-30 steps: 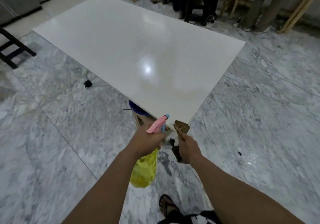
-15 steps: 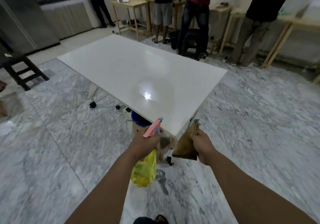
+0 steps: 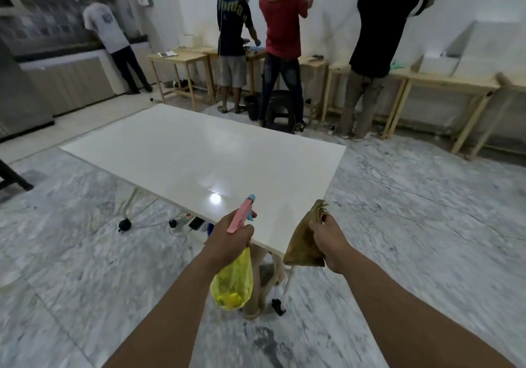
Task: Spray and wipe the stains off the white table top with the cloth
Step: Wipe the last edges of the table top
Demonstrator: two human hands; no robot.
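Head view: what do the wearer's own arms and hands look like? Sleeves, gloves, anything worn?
Both forearms are bare along their whole visible length; no sleeve edge enters the frame. The left hand and right hand wear no gloves. No watch, band or ring shows on the visible parts, and no cables or markings.

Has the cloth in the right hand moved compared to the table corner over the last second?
Yes. The brown cloth, gripped by the right hand, has shifted rightward and now hangs just right of the white table top near corner.

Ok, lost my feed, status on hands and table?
Left hand grips spray bottle, right hand grips cloth. Both at near corner of white table top. Nothing on it.
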